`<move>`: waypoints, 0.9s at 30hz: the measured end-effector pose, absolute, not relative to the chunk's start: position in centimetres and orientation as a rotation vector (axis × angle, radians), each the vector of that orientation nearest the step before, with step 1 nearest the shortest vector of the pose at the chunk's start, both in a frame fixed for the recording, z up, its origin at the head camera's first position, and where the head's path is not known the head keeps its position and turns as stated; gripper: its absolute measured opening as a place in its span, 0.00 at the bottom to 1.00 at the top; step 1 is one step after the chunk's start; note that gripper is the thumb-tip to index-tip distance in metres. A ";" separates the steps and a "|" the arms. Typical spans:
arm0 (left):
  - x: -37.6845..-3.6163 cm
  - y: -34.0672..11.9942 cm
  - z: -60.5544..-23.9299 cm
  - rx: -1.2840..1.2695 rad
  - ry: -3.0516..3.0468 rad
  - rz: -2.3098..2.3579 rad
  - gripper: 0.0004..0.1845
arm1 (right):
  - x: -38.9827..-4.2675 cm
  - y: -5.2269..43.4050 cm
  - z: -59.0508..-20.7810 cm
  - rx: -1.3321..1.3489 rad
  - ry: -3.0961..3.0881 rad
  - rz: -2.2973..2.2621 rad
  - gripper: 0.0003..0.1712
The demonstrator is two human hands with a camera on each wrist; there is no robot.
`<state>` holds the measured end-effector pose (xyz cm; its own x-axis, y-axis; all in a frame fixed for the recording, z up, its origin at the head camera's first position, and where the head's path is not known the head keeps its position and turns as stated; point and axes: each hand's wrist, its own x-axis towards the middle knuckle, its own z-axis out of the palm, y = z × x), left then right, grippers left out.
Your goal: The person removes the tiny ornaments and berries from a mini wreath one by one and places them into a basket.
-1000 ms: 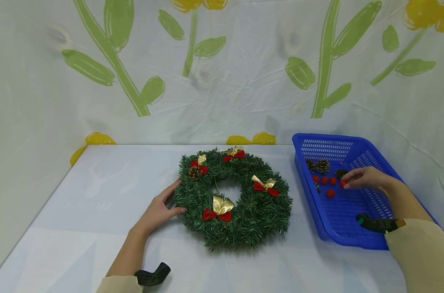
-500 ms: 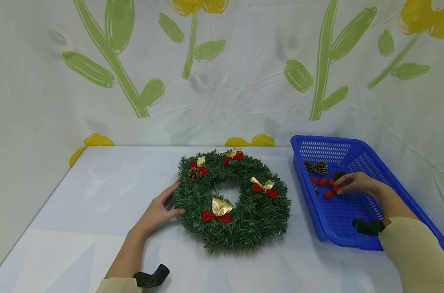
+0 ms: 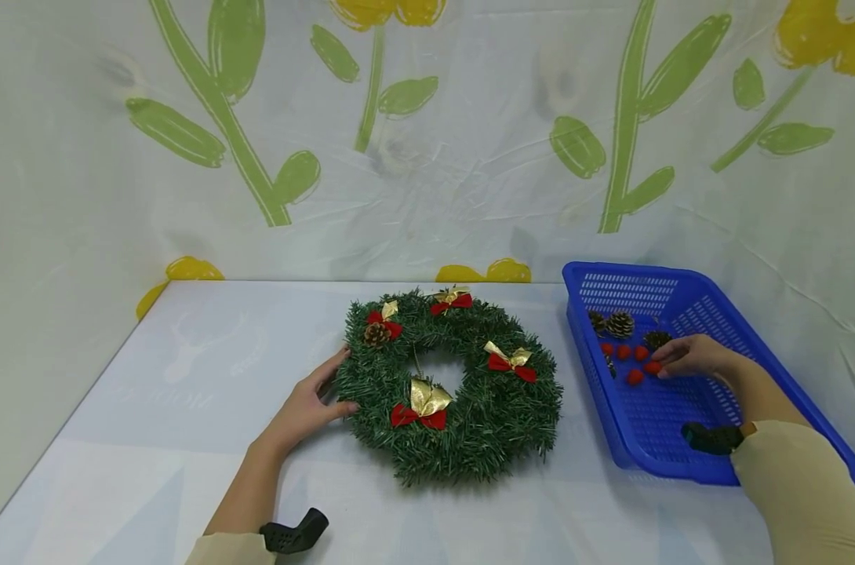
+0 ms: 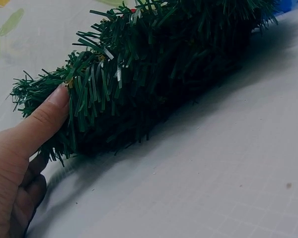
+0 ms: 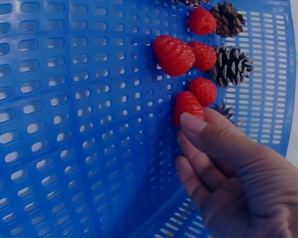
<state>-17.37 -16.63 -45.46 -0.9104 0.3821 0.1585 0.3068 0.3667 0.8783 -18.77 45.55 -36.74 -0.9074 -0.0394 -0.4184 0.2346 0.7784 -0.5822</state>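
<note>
In the head view a green wreath [image 3: 463, 439] lies on the table, decorated with red and gold bows and a pine cone [image 3: 377, 335]. My left hand [image 3: 303, 404] holds its left edge; the left wrist view has the thumb [image 4: 53, 106] on the needles, with other fingers partly hidden. On the right, my right hand [image 3: 706, 359] reaches into a blue basket [image 3: 611, 424]. Thumb and fingers pinch a red artificial raspberry [image 5: 187, 106] low over the basket floor. Several more raspberries [image 5: 174, 55] lie close by, next to pine cones [image 5: 232, 66].
The basket's raised rim [image 3: 809, 408] surrounds the right hand. Behind the white table [image 3: 187, 377] hangs a pale sheet [image 3: 470, 173] with printed green stems and yellow flowers. A black wrist device [image 3: 293, 534] sits at the left sleeve.
My right hand has shifted slightly left and nearer to me inside the basket, with the raspberry still at its fingertips. My left hand and the wreath have stayed in place.
</note>
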 end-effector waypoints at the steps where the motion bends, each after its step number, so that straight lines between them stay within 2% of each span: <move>1: -17.4 -16.6 -45.5 0.645 2.537 1.605 0.47 | -18.8 45.6 -36.7 0.144 2.564 -0.914 0.26; 9: -17.4 -16.6 -45.5 0.644 2.536 1.604 0.47 | -18.8 45.4 -35.9 0.164 2.585 -0.952 0.34; 18: -17.3 -16.6 -45.5 0.622 2.554 1.591 0.47 | -19.0 44.7 -34.3 0.093 2.625 -1.077 0.35; 21: -17.4 -16.6 -45.6 0.629 2.548 1.595 0.46 | -19.1 44.8 -33.8 0.090 2.613 -1.130 0.31; 27: -17.3 -16.5 -45.6 0.626 2.535 1.605 0.46 | -19.1 45.1 -33.1 0.069 2.533 -1.307 0.15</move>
